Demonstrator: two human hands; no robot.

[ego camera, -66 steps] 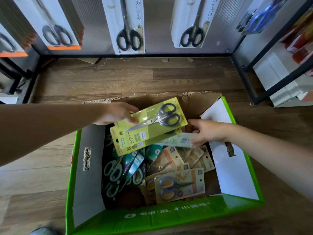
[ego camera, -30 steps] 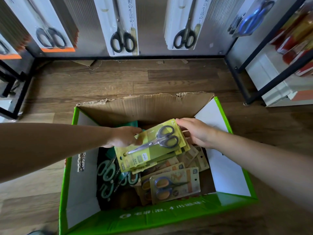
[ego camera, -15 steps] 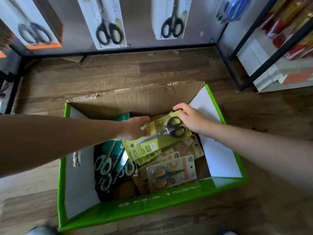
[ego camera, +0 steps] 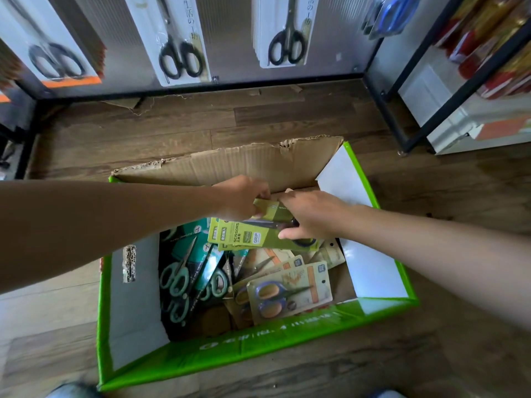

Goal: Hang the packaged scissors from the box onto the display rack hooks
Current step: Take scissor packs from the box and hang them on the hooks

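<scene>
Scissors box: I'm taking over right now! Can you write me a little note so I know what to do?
Left hand: pinches the far edge of the yellow-green scissors packs.
Right hand: grips the same packs at the handle end.
Where: those packs are held just above the box, not on a hook. Teal packs and tan packs lie loose inside it. The display rack behind holds black-handled scissors.
Done: a few packs gathered in hand.
Left: lift them out, hang them on the hooks, then come back for the others.
</scene>
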